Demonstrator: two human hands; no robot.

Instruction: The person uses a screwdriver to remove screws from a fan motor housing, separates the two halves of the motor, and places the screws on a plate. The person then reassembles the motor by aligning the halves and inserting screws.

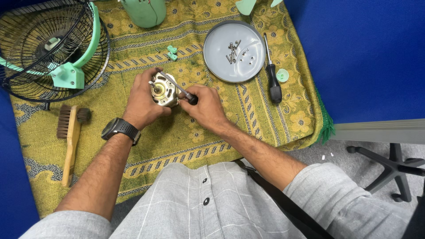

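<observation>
The left hand (pixel 144 99) wraps its grip around a small fan motor (pixel 164 91), held above the middle of the yellow cloth (pixel 248 119). The right hand (pixel 204 106) pinches a screwdriver (pixel 177 87), its tip on the motor's face. Loose screws (pixel 232 52) already lie in a grey round tray (pixel 217 66) near the far edge, so the stripping-down looks well advanced; the motor itself remains assembled.
</observation>
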